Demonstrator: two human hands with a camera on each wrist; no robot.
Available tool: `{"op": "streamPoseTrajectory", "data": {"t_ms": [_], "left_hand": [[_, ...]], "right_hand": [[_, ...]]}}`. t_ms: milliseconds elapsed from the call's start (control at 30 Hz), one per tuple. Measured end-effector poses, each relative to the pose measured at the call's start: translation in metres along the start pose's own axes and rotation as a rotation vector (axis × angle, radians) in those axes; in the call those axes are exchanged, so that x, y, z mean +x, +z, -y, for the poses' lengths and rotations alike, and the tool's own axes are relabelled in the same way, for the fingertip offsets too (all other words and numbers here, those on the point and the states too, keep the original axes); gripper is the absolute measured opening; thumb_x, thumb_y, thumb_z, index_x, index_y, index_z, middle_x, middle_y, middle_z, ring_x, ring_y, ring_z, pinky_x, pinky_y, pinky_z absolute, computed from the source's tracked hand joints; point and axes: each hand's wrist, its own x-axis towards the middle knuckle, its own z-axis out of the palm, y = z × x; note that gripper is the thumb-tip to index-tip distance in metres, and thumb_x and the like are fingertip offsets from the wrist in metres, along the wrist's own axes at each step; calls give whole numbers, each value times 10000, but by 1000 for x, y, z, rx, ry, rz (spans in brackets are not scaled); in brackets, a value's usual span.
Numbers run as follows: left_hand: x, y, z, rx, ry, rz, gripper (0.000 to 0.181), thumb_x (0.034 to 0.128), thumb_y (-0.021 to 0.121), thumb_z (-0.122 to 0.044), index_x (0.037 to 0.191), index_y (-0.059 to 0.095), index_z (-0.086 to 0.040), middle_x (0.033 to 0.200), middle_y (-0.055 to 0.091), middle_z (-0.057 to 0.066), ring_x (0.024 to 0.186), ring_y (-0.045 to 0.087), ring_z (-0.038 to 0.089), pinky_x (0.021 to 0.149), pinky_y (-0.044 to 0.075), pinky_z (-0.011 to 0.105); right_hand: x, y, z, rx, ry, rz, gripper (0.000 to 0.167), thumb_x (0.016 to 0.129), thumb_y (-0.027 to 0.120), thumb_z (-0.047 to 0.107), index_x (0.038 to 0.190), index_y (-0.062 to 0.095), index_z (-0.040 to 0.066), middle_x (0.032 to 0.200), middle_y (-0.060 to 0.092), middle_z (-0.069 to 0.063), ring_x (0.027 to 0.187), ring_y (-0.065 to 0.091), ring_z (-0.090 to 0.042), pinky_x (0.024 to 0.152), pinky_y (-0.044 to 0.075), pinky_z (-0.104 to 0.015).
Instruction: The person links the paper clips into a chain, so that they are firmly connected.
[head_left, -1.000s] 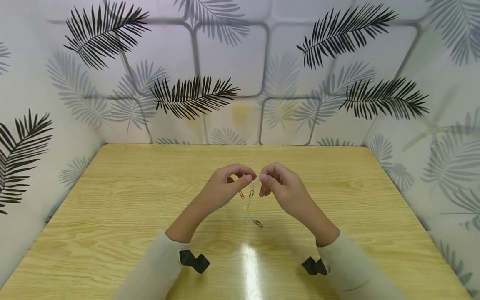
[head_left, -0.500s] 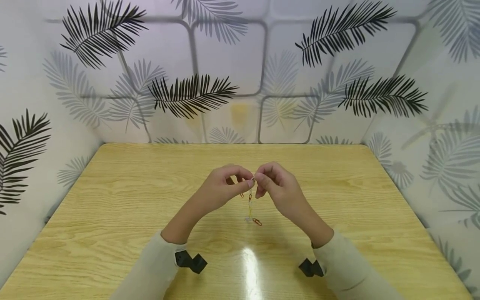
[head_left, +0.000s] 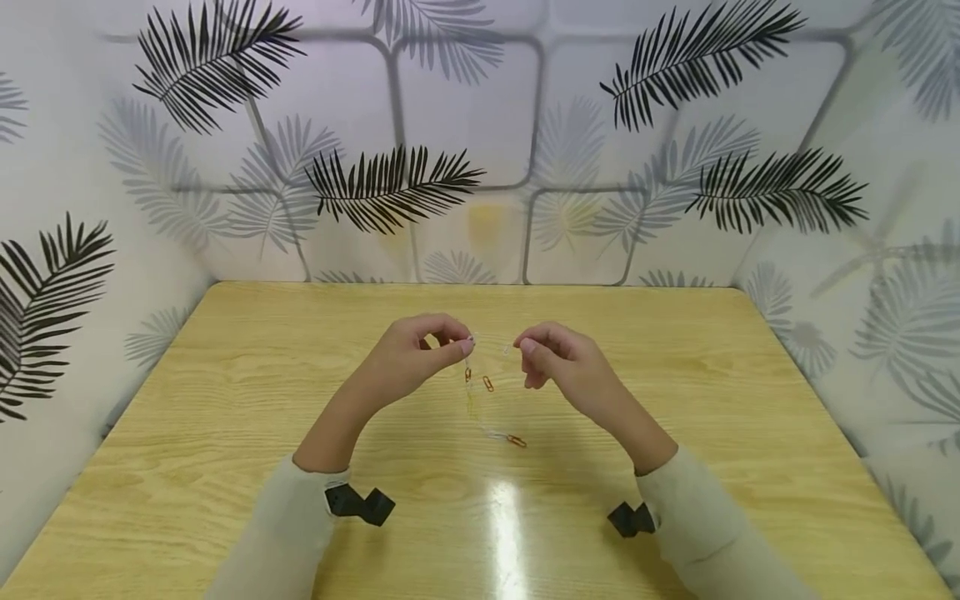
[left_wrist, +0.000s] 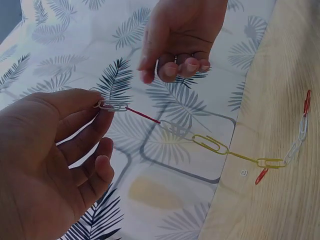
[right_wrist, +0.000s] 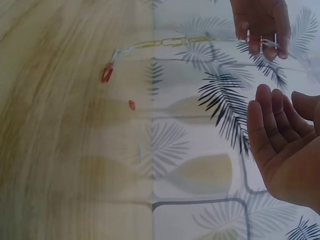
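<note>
The left hand (head_left: 405,358) pinches, between thumb and fingertips, the top of a paperclip chain (left_wrist: 210,145) that slopes down to the wooden table (head_left: 262,375). Nearby, the right hand (head_left: 570,367) is loosely bent, apparently holding nothing (its wrist view is hazy). Between them lie a loose red clip (head_left: 488,383) and a small white clip (left_wrist: 244,173), before a leaf-patterned backdrop (head_left: 465,108).

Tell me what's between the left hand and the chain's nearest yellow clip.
Left wrist view: white linkage, a red clip, then more white linkage; clip count unclear.
</note>
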Motion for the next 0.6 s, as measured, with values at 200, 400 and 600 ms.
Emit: {"op": "streamPoseTrajectory", "data": {"t_ms": [200,400,600], "left_hand": [[-1,-6,10,30,-43,22,131,994,648,-297,1021,731,-199,952,656,-14,903,560,202,736,465,364],[0,-9,16,58,-73,40,155,999,635,-309,1016,732,-189,948,664,-9,900,575,206,768,476,378],[3,-9,19,63,-82,54,165,1000,633,-282,1037,736,-157,949,679,14,898,585,201,779,493,374]], "right_hand": [[27,3,-38,-95,79,114,257,1033,593,214,1175,666,12,962,636,-220,764,662,-254,711,572,-354],[51,9,-63,-265,172,284,253,1001,641,170,1227,690,67,929,657,-122,738,626,-244,646,530,-328],[66,16,-74,-426,147,366,235,979,661,122,1206,719,133,876,677,-41,708,562,-157,655,480,-290]]}}
